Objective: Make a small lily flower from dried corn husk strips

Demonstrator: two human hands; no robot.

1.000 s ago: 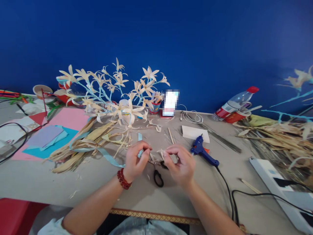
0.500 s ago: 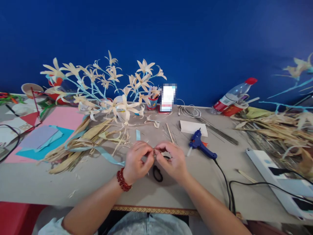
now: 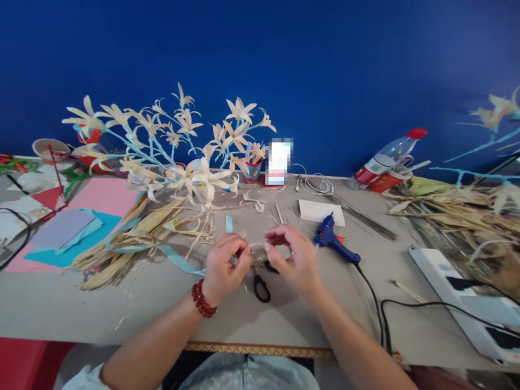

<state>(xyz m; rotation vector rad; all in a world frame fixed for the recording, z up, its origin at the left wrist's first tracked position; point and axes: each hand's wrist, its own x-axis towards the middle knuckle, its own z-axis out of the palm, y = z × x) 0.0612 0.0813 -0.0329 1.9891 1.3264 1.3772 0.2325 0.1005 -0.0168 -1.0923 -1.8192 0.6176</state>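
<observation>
Head view: a thin pale strip (image 3: 258, 246) spans the gap between the person's left grip (image 3: 225, 265) and right grip (image 3: 296, 260), over the surface (image 3: 162, 311) and near a black scissors handle (image 3: 262, 289). On the left, thumb and forefinger are pressed together, seemingly pinching one end; on the right they curl around the other end, but whether they close on it cannot be told. An uneven pull could tear the strip, since it looks narrow and flimsy, or slide it out of the right fingertips if those hold it loosely. Dropped, it might be lost among similar pale scraps (image 3: 119, 324). An outward swing on the right could bump the blue glue gun (image 3: 337, 241), a burn risk if hot. The strip itself looks cream-coloured and slim, close in tone to the flowers (image 3: 209, 183); fingers hide its ends, and its texture is too small to read.
</observation>
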